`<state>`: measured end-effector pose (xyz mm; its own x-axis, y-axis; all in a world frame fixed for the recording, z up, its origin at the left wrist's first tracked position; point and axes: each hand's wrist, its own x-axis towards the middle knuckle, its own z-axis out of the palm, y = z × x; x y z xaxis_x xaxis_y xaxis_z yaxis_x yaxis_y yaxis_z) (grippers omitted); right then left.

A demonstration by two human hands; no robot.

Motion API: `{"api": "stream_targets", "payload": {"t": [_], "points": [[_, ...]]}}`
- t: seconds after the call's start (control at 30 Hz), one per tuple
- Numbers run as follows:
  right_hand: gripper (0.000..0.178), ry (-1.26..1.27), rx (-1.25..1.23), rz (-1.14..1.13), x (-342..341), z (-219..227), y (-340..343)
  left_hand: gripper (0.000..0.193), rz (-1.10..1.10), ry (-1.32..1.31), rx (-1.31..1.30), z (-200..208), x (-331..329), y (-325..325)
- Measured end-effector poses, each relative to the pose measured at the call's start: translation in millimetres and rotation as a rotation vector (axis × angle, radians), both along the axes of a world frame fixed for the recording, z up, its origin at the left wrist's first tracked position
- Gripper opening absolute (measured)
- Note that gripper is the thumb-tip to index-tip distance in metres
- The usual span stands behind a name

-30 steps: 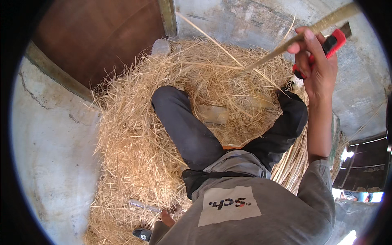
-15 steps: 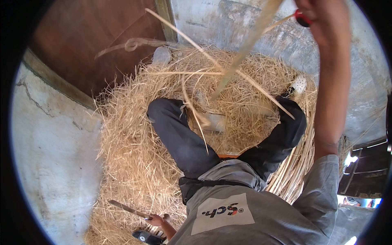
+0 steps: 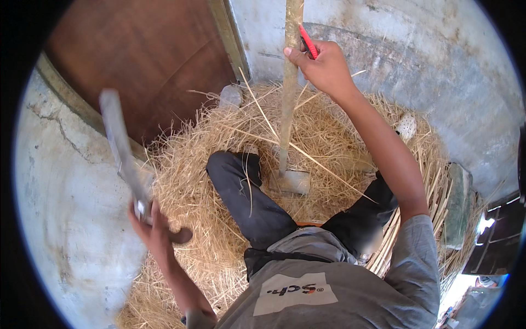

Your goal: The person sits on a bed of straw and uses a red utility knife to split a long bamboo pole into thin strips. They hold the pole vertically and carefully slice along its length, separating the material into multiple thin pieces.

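Observation:
My left hand (image 3: pixel 155 233) is closed round the wooden handle of a machete (image 3: pixel 118 134), whose blurred blade points up at the left, in front of the wall. My right hand (image 3: pixel 329 68) grips a bamboo strip (image 3: pixel 289 104) with its thumb across the front. The strip stands upright, its lower end at a pale block (image 3: pixel 293 182) between my legs. A slim red and black thing (image 3: pixel 308 41), perhaps a pen or small knife handle, sticks out between the same fingers. A long, thin bamboo sliver (image 3: pixel 323 163) lies slantwise behind the strip.
Loose straw-like shavings (image 3: pixel 192 186) cover the floor around my legs. Long split strips (image 3: pixel 386 241) lie by my right side. A brown door panel (image 3: pixel 142 60) and grey walls (image 3: pixel 405 66) close in the space. A grey stone (image 3: pixel 230 96) rests by the door.
My left hand has risen from the straw at lower left with the machete. My right hand has moved down and left, and the bamboo strip has gone from tilted to upright on the block.

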<state>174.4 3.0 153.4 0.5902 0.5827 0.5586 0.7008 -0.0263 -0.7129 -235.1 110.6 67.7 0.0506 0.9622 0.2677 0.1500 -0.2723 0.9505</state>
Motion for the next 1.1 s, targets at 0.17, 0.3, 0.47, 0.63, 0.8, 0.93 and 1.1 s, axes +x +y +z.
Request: {"api": "stream_targets", "payload": {"t": [0.17,0.3,0.47,0.63,0.8,0.93,1.1], "points": [[0.042,0.094,0.005,-0.035,14.2,-6.4,-3.1,0.050,-0.443,-0.063,0.113,55.8,146.7,9.6],[0.040,0.131,0.072,0.039,2.0,-1.4,0.7,0.038,-0.555,0.038,0.313,60.3,235.9,17.3],[0.037,-0.029,0.027,-0.049,-4.9,7.1,-5.9,0.056,-0.725,0.056,0.156,52.9,306.3,0.6],[0.034,-0.275,-0.103,-0.124,1.6,14.2,-5.0,0.050,-0.643,0.234,0.451,50.8,322.6,-1.7],[0.034,-0.183,-0.013,0.061,-1.0,14.1,-15.4,0.040,-0.543,0.332,0.516,62.1,324.2,13.6],[0.023,0.024,0.232,-0.230,1.2,-43.8,-73.0,0.035,-0.678,0.302,0.340,69.6,315.3,31.5],[0.044,0.432,-0.199,-0.603,79.3,-276.4,-155.6,0.022,-0.776,0.260,0.272,65.8,315.3,73.7]]}}
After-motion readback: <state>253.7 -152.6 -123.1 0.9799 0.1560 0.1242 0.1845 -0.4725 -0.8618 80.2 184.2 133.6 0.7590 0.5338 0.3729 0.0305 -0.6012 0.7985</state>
